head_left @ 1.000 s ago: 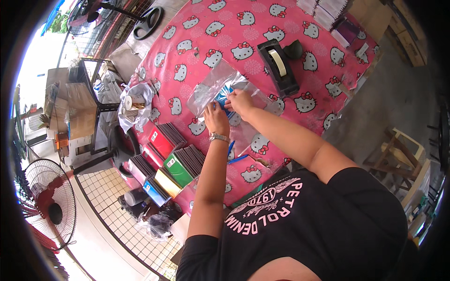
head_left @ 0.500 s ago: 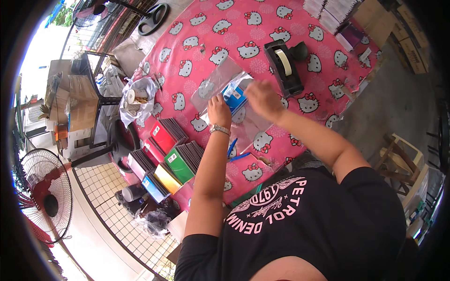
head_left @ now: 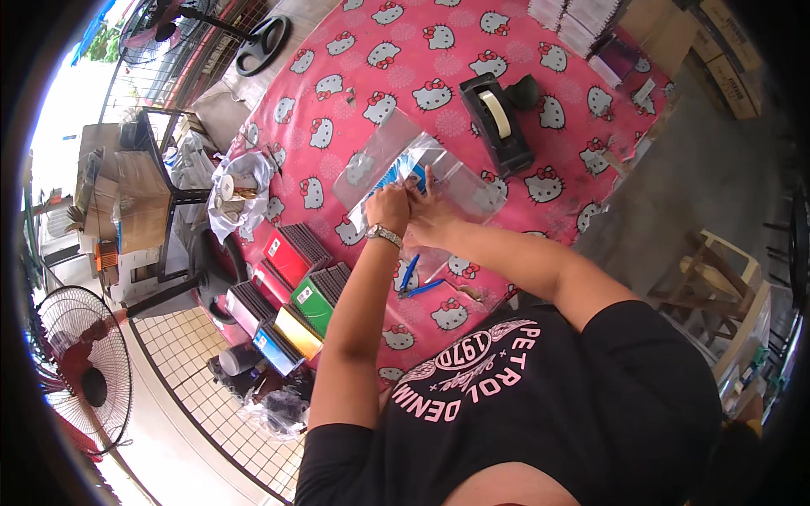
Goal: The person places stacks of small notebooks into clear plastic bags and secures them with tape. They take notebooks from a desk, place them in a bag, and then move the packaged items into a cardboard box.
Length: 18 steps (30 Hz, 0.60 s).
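A blue spiral notebook point(head_left: 398, 171) lies on the pink tablecloth, with a clear plastic sleeve point(head_left: 468, 175) spread over and around it. My left hand point(head_left: 388, 207) is closed at the notebook's near left edge, its fingers bent onto the plastic. Close against it, my right hand point(head_left: 432, 218) rests on the sleeve with fingers stretched out, one pointing away from me across the notebook. The hands partly hide the notebook's near side. Blue-handled pliers point(head_left: 412, 282) lie spread on the cloth, nearer to me than the hands.
A black tape dispenser point(head_left: 498, 126) stands beyond the right hand. Notebook stacks, including red point(head_left: 291, 255) and green point(head_left: 318, 302) ones, sit left of my left forearm. A white plastic bag point(head_left: 240, 192) holds tape rolls at the left edge. More notebooks point(head_left: 582, 21) are piled far right.
My right hand has come down and left from above the notebook's right side, and now lies beside my left hand. The sleeve now spreads farther right over the notebook.
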{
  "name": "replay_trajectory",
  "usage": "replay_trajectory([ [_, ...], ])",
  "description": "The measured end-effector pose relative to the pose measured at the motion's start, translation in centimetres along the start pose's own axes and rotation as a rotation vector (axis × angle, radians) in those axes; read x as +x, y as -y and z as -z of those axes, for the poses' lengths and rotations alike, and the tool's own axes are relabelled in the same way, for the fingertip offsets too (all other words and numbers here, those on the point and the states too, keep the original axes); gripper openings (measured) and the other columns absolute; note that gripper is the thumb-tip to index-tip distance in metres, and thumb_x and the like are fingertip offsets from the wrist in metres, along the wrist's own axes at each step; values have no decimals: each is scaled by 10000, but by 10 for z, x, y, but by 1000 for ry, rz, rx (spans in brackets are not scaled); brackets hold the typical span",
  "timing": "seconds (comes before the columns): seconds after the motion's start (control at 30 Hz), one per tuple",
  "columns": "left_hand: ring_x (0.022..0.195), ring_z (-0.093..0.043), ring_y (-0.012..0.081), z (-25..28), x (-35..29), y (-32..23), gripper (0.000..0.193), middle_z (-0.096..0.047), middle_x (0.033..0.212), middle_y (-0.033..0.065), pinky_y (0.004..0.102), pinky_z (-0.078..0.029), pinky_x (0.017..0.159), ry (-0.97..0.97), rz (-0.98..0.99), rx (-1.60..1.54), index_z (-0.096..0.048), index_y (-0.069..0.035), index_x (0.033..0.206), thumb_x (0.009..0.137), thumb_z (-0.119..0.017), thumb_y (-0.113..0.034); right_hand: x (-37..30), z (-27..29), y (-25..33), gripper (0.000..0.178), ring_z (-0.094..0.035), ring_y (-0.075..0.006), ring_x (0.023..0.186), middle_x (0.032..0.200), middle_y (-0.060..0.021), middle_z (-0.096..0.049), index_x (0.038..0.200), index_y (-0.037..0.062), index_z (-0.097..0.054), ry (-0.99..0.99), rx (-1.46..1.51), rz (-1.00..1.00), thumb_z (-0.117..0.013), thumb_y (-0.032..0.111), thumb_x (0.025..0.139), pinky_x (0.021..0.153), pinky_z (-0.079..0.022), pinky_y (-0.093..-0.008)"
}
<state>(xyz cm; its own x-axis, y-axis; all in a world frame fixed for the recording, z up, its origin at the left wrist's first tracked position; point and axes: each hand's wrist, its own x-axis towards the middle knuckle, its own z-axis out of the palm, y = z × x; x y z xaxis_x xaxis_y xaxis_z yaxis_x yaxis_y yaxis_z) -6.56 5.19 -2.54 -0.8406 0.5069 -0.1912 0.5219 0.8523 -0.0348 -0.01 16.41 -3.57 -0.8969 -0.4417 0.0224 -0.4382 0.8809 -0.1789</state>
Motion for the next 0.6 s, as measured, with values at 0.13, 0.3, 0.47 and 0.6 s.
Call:
replay_trajectory([
  [0.13,835,-686,287,0,-6,0,199,-685,926,154,372,-565,628,50,54,37,-648,20,939,875,-512,-112,-35,33,-49,575,-394,-369,1278,1337,-178,-483,1230,82,-569,-357,359,-177,-654,446,793,1047,-271,-544],
  [0.3,1007,-649,328,-21,-17,-9,349,-600,1177,259,376,-546,802,-32,106,79,-533,101,1187,933,-421,-110,-111,28,-163,207,-557,-201,796,868,-77,-618,969,45,-656,-437,628,-934,-704,184,824,691,-454,-367],
  [0.47,1224,-520,352,-11,-18,-22,527,-459,1358,289,453,-415,1016,83,239,-83,-399,108,1345,913,-441,-191,-114,42,-156,127,-481,-41,581,667,53,-543,865,36,-672,-312,1376,-1206,-689,161,860,515,-429,-228],
  [0.6,1269,-465,395,7,-17,-28,621,-427,1371,319,496,-238,1126,167,97,87,-342,145,1360,889,-492,-231,-126,34,-165,93,-494,-43,630,681,40,-525,898,53,-666,-365,1562,-1071,-667,143,875,560,-454,-232],
])
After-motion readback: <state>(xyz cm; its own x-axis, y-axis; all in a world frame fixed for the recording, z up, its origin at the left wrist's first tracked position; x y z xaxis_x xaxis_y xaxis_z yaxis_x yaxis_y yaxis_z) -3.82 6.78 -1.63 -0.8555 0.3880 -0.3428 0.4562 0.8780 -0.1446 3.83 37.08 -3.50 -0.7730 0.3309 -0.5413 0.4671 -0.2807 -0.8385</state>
